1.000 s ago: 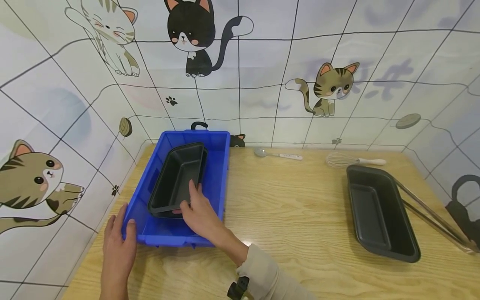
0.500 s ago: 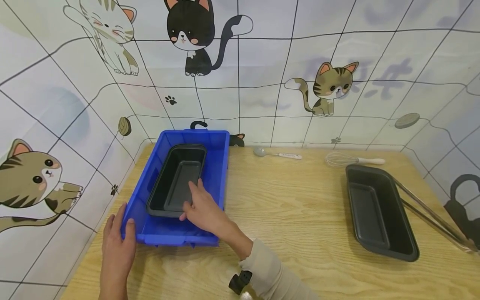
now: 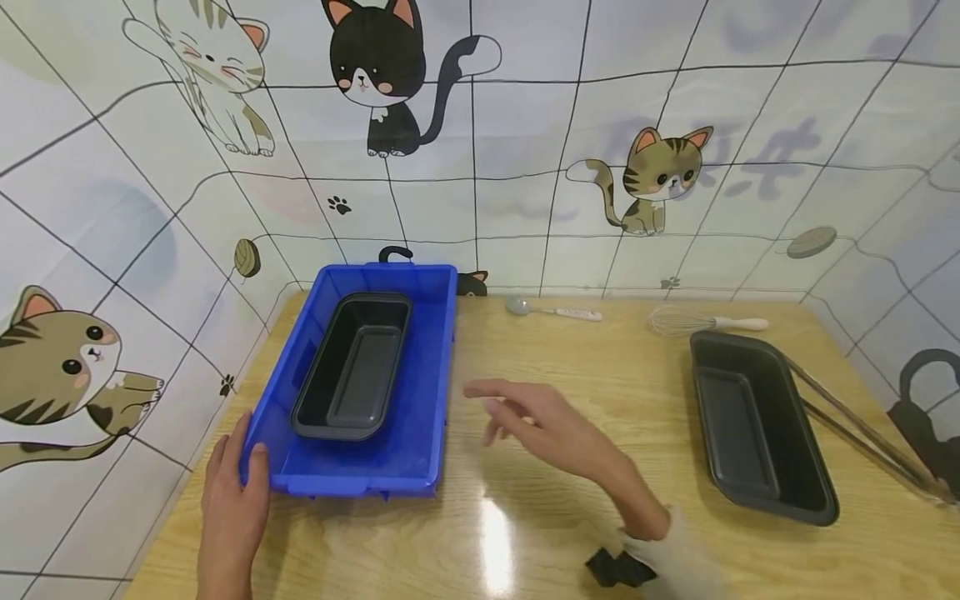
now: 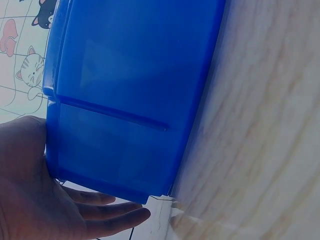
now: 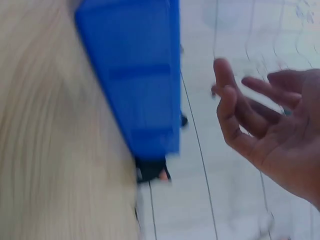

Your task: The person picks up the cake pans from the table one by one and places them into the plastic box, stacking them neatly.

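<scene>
A: Left hand [image 3: 234,508]?
B: Fingers extended, touching blue bin [image 3: 330,485].
A: Right hand [image 3: 555,433]?
B: Fingers loosely apart, above table [image 3: 585,358].
A: Bin's black pan [image 3: 363,379]?
B: Inside, ahead of both hands, between them.

The bin [image 3: 416,433] looks like smooth, glossy plastic, the pan [image 3: 358,375] inside satiny metal, the tabletop [image 3: 615,367] shiny grained wood.

Dark pan [image 3: 366,375] in blue bin [image 3: 422,367]

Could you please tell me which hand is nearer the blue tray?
Left: the left hand touches the near-left corner of the blue tray; the right hand is apart, off its right side.
</scene>
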Motion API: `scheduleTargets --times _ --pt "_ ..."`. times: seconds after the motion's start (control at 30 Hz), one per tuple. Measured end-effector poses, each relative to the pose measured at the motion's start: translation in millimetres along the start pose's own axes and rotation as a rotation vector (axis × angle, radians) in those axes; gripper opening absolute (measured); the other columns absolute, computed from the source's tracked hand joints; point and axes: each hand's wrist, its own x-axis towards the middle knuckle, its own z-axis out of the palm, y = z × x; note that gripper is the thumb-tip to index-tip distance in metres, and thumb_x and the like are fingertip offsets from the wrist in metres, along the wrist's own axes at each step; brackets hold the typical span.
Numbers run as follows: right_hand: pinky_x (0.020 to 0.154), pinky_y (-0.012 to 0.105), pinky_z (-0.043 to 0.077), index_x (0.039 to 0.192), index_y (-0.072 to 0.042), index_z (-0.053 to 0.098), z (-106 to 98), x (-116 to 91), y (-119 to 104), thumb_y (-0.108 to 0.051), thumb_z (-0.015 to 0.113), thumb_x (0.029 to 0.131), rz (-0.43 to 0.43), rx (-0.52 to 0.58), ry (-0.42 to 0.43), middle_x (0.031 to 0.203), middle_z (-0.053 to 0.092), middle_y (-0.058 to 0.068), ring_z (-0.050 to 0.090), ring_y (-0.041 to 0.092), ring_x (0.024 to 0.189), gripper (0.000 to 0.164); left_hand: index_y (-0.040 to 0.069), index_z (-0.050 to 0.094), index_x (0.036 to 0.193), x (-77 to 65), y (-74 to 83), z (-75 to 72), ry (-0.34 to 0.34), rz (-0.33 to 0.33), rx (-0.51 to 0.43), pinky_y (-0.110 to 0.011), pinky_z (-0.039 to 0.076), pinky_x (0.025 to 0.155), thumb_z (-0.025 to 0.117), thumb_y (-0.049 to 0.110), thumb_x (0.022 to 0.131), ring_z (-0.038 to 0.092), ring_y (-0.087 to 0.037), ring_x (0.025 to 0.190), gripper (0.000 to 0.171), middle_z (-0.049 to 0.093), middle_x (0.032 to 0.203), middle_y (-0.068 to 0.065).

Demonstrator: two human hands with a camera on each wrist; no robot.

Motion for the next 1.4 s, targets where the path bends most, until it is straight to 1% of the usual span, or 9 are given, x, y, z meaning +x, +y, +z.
scheduleTargets --times 0.27,0.5,0.67,0.77,0.97,1.1,1.2,1.3,1.4 --pt "0.055 0.024 0.047 0.166 -0.009 0.048 -90.2 -136.9 28.3 0.007 0.042 0.114 -0.002 -0.093 0.051 0.139 0.076 -0.005 0.072 0.010 0.082 0.054 0.023 0.017 0.178 -0.5 -1.6 -1.4 -0.043 0.003 -0.012 -0.083 0.024 0.123 0.031 0.036 0.119 0.022 -0.060 0.162 0.062 0.020 0.180 -0.027" --pt "0.059 0.026 0.046 0.176 -0.023 0.026 -139.1 -251.0 65.5 -0.005 0.035 0.120 0.375 -0.373 0.350 0.119 0.062 -0.042 0.066 0.013 0.068 0.060 0.023 0.018 0.178 1.5 1.2 -0.1 -0.042 -0.004 -0.018 -0.082 0.025 0.123 0.031 0.037 0.119 0.022 -0.059 0.163 0.062 0.019 0.181 -0.025" --pt "0.055 0.028 0.030 0.174 -0.040 0.021 -144.7 -307.0 104.3 -0.005 0.033 0.120 0.447 -0.409 0.512 0.131 0.035 -0.050 0.058 0.004 0.062 0.066 0.022 0.018 0.178 0.6 1.0 -0.1 -0.045 -0.006 -0.011 -0.082 0.024 0.124 0.031 0.036 0.119 0.021 -0.059 0.163 0.062 0.019 0.181 -0.026" --pt "0.053 0.028 0.031 0.175 -0.040 0.014 -143.1 -322.5 125.9 -0.008 0.030 0.121 0.481 -0.386 0.461 0.168 0.030 -0.026 0.050 -0.004 0.073 0.064 0.022 0.017 0.178 1.1 0.9 0.7 -0.045 -0.002 -0.015 -0.083 0.024 0.123 0.031 0.037 0.119 0.021 -0.059 0.163 0.062 0.019 0.181 -0.026" --pt "0.069 0.018 0.047 0.178 -0.013 0.008 -143.9 -323.5 136.8 -0.015 0.032 0.122 0.555 -0.418 0.368 0.157 0.009 -0.048 0.039 -0.028 0.117 0.061 0.024 0.019 0.178 0.8 1.6 3.5 -0.030 0.000 -0.035 -0.084 0.025 0.121 0.032 0.036 0.119 0.023 -0.060 0.162 0.062 0.020 0.181 -0.025" --pt "0.125 0.059 0.036 0.178 -0.026 0.005 -138.0 -315.5 138.4 -0.022 0.029 0.123 0.600 -0.315 0.364 0.145 0.007 -0.056 0.004 0.021 0.171 0.061 0.025 0.018 0.178 1.7 2.2 4.8 -0.027 0.000 -0.047 -0.085 0.025 0.121 0.031 0.036 0.119 0.023 -0.060 0.162 0.061 0.018 0.182 -0.023" --pt "0.103 0.094 0.017 0.178 -0.031 0.005 -130.3 -307.7 141.9 -0.024 0.032 0.123 0.612 -0.243 0.391 0.144 0.009 -0.055 -0.006 0.055 0.165 0.062 0.026 0.018 0.178 2.9 2.1 4.9 -0.024 -0.002 -0.044 -0.084 0.025 0.121 0.031 0.037 0.119 0.022 -0.060 0.162 0.062 0.018 0.182 -0.022" --pt "0.135 0.058 0.021 0.179 -0.027 0.015 -121.0 -302.8 149.8 -0.017 0.040 0.121 0.542 -0.243 0.444 0.155 0.018 -0.049 0.017 0.006 0.169 0.064 0.025 0.018 0.178 3.3 0.5 3.4 -0.012 -0.008 -0.035 -0.084 0.024 0.122 0.031 0.036 0.119 0.021 -0.059 0.163 0.061 0.018 0.182 -0.023" --pt "0.117 0.002 0.018 0.177 -0.022 0.022 -113.6 -300.2 155.4 -0.010 0.043 0.119 0.471 -0.225 0.478 0.158 0.027 -0.043 0.029 -0.031 0.135 0.063 0.023 0.019 0.178 2.6 -0.5 1.8 -0.003 -0.012 -0.032 -0.083 0.023 0.123 0.031 0.034 0.119 0.021 -0.060 0.163 0.061 0.018 0.182 -0.024"
